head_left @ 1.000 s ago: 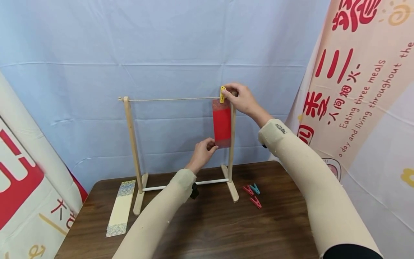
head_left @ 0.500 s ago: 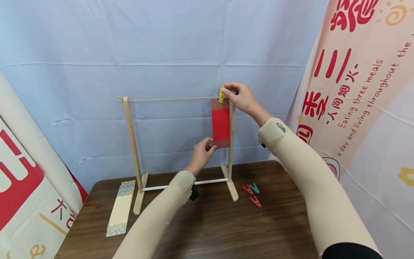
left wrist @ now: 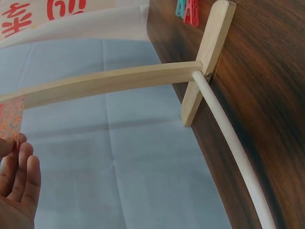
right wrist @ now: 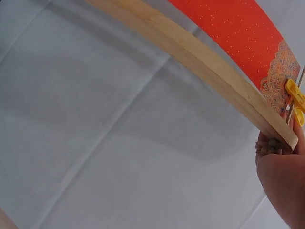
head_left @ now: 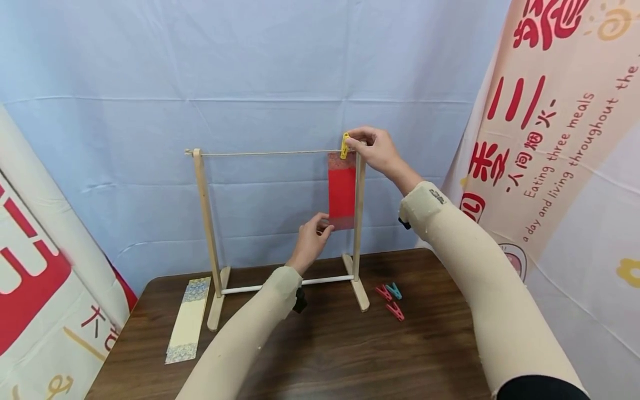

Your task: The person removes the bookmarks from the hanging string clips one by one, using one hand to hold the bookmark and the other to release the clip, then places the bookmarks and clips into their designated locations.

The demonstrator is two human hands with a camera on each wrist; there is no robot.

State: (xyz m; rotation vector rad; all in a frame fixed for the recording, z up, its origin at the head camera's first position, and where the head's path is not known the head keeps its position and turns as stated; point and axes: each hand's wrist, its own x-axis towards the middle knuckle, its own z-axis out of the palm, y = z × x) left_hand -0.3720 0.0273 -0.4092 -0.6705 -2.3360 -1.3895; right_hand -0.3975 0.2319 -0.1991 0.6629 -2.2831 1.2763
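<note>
A red strip of paper point(head_left: 341, 191) with patterned ends hangs from the cord point(head_left: 270, 153) of a wooden frame, beside its right post point(head_left: 359, 216). A yellow clothespin point(head_left: 345, 145) clips the strip's top edge to the cord. My right hand point(head_left: 379, 151) reaches round the top of the post and pinches the clothespin. In the right wrist view, the clothespin point(right wrist: 296, 95) sits at the patterned end, its outer part cut off by the frame edge. Down at the strip's lower left corner, my left hand point(head_left: 311, 239) pinches the paper between thumb and finger.
Two red clothespins point(head_left: 394, 311) and a blue one point(head_left: 393, 290) lie on the dark wooden table point(head_left: 320, 361), right of the frame's foot. Left of the frame lie cream paper strips point(head_left: 187, 322) with blue patterned ends. A white rod point(head_left: 327, 280) joins the feet.
Both hands keep almost the same places and holds. The whole view shifts very slightly; the red strip still hangs on the cord.
</note>
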